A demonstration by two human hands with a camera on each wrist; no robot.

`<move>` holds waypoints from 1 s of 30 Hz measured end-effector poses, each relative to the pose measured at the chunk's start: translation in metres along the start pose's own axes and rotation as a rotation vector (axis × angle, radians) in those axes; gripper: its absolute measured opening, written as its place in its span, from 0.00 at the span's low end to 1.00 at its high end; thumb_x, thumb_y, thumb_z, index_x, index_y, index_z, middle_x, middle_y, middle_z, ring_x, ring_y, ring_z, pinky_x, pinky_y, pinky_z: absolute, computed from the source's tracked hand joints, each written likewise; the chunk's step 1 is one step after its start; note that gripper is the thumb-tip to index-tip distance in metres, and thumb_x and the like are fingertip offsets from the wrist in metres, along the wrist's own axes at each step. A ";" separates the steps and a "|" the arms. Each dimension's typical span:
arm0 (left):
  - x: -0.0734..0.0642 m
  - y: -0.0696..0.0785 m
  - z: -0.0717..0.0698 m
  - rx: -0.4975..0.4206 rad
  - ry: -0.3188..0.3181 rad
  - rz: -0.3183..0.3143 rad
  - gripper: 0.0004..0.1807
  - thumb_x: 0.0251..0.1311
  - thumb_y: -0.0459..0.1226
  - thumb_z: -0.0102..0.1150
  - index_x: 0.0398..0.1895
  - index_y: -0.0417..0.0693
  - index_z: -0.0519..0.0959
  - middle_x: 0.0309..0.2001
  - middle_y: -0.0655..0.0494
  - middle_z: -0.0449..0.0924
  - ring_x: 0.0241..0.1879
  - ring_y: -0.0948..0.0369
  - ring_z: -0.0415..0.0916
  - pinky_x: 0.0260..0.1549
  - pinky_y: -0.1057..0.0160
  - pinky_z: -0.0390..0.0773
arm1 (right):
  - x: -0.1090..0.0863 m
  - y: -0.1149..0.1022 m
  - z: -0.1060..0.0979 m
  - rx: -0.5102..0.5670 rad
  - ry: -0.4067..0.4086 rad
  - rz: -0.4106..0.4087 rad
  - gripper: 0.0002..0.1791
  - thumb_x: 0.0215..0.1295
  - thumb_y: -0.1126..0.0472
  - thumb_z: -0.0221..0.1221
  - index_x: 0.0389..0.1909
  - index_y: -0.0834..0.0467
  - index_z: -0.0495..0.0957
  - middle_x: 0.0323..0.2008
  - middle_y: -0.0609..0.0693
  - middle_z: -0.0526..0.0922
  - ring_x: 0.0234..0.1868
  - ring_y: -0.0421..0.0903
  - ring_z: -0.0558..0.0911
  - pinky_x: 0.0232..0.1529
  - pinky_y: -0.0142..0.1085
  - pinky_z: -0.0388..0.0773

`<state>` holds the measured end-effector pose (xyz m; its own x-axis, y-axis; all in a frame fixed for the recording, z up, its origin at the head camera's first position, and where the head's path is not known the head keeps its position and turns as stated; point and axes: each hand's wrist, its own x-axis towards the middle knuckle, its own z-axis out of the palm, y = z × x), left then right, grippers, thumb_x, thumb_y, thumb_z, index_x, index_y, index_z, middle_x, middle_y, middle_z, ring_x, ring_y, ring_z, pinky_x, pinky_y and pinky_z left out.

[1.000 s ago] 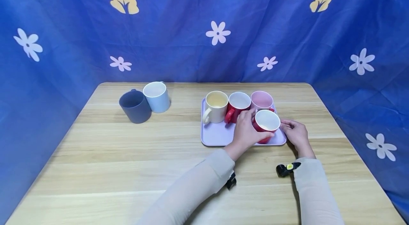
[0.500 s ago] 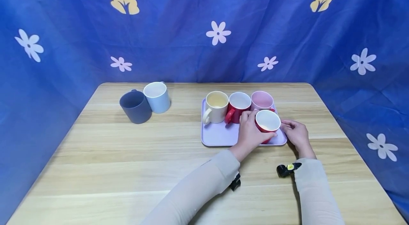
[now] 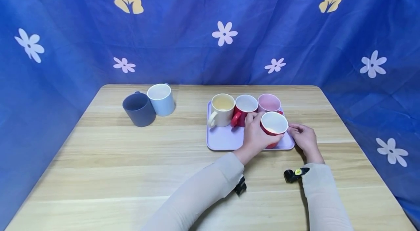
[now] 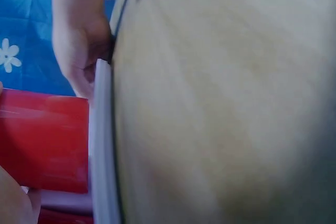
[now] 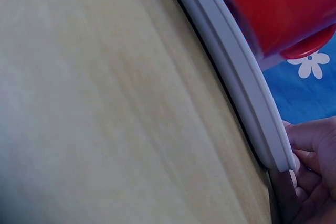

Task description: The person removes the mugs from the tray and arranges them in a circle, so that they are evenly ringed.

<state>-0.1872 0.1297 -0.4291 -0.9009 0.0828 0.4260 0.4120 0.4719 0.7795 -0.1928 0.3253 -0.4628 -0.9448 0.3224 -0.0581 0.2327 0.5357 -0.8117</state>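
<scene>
My left hand point(image 3: 256, 134) grips a red mug point(image 3: 271, 140) with a white inside, thumb along its near side and fingers on its left. The mug is upright over the front right part of a lilac tray point(image 3: 223, 140). In the left wrist view its red wall point(image 4: 47, 140) stands close to the tray rim. The right hand point(image 3: 304, 138) holds the tray's right edge between thumb and curled fingers, seen at the corner in the right wrist view. Behind the gripped mug, a cream mug point(image 3: 223, 112), another red mug point(image 3: 243, 114) and a pink mug point(image 3: 269, 101) form a row.
Left of the tray, a dark blue mug point(image 3: 139, 110) and a light blue mug point(image 3: 161, 100) stand side by side on the wooden table point(image 3: 131, 172). A blue flowered curtain point(image 3: 183, 41) hangs behind the table and along its sides.
My left hand has shifted slightly right and closer around the red mug; the mug itself has barely moved. The right hand stays at the tray's edge.
</scene>
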 end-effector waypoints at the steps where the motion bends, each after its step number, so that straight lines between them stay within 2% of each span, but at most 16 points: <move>1: 0.001 0.001 -0.002 0.000 0.004 0.013 0.40 0.25 0.51 0.82 0.48 0.51 0.77 0.45 0.54 0.68 0.50 0.60 0.64 0.49 0.65 0.69 | 0.000 -0.001 0.000 -0.001 0.002 -0.002 0.19 0.66 0.59 0.56 0.54 0.66 0.77 0.48 0.62 0.81 0.49 0.52 0.79 0.50 0.39 0.72; 5: 0.004 0.007 -0.009 0.002 -0.001 0.051 0.40 0.26 0.51 0.81 0.50 0.51 0.76 0.45 0.55 0.67 0.51 0.60 0.63 0.48 0.66 0.70 | -0.001 -0.002 0.000 -0.019 0.005 -0.002 0.20 0.66 0.60 0.57 0.53 0.68 0.77 0.48 0.63 0.81 0.49 0.53 0.78 0.49 0.38 0.72; 9: 0.008 0.016 -0.019 -0.037 0.001 0.089 0.42 0.26 0.49 0.82 0.51 0.48 0.76 0.46 0.54 0.68 0.51 0.60 0.64 0.48 0.67 0.71 | -0.002 -0.002 -0.002 -0.019 -0.005 0.006 0.20 0.66 0.60 0.56 0.54 0.68 0.76 0.48 0.64 0.80 0.50 0.53 0.78 0.50 0.40 0.72; 13: 0.013 0.025 -0.033 -0.074 0.008 0.134 0.42 0.25 0.48 0.82 0.51 0.47 0.76 0.45 0.53 0.68 0.50 0.60 0.65 0.47 0.69 0.71 | -0.002 -0.003 -0.002 -0.003 -0.007 0.008 0.20 0.66 0.59 0.57 0.54 0.68 0.76 0.48 0.62 0.81 0.47 0.47 0.79 0.47 0.34 0.73; 19: 0.024 0.034 -0.058 -0.137 0.010 0.167 0.43 0.24 0.46 0.83 0.53 0.48 0.77 0.46 0.53 0.68 0.49 0.61 0.66 0.47 0.70 0.71 | 0.000 -0.001 -0.001 0.017 -0.005 0.010 0.20 0.66 0.59 0.57 0.54 0.67 0.77 0.49 0.62 0.81 0.43 0.40 0.79 0.39 0.24 0.73; 26: 0.038 0.038 -0.091 -0.160 0.025 0.209 0.44 0.24 0.44 0.83 0.53 0.45 0.76 0.47 0.52 0.68 0.50 0.60 0.66 0.47 0.69 0.72 | 0.000 0.001 0.000 0.024 0.014 -0.030 0.19 0.65 0.61 0.58 0.52 0.68 0.77 0.46 0.63 0.81 0.34 0.29 0.77 0.35 0.22 0.72; 30: 0.043 0.035 -0.109 -0.173 0.027 0.218 0.44 0.25 0.43 0.83 0.53 0.43 0.75 0.47 0.51 0.67 0.50 0.59 0.66 0.45 0.69 0.73 | -0.002 0.000 -0.001 0.013 0.016 -0.035 0.19 0.65 0.60 0.58 0.52 0.68 0.78 0.46 0.63 0.82 0.33 0.28 0.75 0.35 0.21 0.71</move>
<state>-0.1966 0.0541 -0.3339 -0.7854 0.1413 0.6027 0.6150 0.2884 0.7339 -0.1905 0.3256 -0.4617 -0.9485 0.3163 -0.0199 0.1961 0.5365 -0.8208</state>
